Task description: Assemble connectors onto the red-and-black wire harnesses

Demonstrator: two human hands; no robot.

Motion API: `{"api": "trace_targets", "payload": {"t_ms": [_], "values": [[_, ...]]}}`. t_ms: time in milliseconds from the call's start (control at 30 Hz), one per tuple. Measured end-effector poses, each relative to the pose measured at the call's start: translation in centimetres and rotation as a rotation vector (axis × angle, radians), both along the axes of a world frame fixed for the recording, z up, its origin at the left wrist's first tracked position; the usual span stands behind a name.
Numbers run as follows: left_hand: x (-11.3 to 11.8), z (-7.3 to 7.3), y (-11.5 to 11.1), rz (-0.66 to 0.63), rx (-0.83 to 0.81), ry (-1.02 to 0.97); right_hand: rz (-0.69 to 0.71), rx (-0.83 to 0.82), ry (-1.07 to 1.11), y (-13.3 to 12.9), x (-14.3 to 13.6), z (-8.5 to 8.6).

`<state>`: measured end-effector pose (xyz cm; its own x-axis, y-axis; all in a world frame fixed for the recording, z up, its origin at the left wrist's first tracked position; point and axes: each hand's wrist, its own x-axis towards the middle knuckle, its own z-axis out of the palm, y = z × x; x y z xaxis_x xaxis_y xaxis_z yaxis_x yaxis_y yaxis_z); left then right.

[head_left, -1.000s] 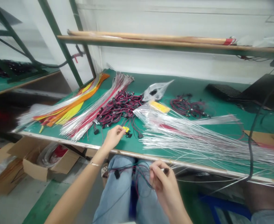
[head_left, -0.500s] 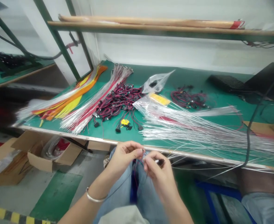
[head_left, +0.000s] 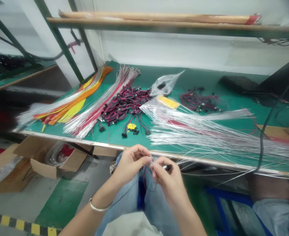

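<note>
Over my lap, just in front of the bench edge, my left hand and my right hand meet fingertip to fingertip. A thin dark wire trails from the left fingers down past the bracelet. The left thumb and forefinger pinch its end, which is too small to make out. My right hand is closed on a wire with a black connector showing at its palm. On the bench beyond lie a tangled heap of red-and-black wire harnesses, yellow small parts and tiny black parts.
Bundles of white and red wires and orange-yellow sleeves lie left. Long silvery wires overhang the bench edge at right, crossed by a black cable. Plastic bags sit mid-bench. Cardboard boxes stand on the floor. Another person's leg is at right.
The view has tilted slightly, so the bench sits a little higher in the picture. Both hands stay together at nearly the same place, with only small finger shifts.
</note>
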<state>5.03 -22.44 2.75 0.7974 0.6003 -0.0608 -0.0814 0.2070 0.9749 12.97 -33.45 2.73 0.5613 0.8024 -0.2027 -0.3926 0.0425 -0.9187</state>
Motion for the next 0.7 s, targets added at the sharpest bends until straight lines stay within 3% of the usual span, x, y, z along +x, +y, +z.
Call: {"api": "trace_targets", "payload": {"t_ms": [200, 467, 700], "values": [[-0.6, 0.7, 0.7, -0.056, 0.264, 0.049, 0.072, -0.024, 0.037, -0.1, 0.4, 0.2], [-0.6, 0.9, 0.9, -0.101, 0.258, 0.06, 0.075, -0.048, -0.311, -0.2, 0.7, 1.0], [-1.0, 1.0, 1.4, -0.122, 0.559, 0.064, 0.15, -0.023, -0.004, -0.2, 0.9, 0.5]]}}
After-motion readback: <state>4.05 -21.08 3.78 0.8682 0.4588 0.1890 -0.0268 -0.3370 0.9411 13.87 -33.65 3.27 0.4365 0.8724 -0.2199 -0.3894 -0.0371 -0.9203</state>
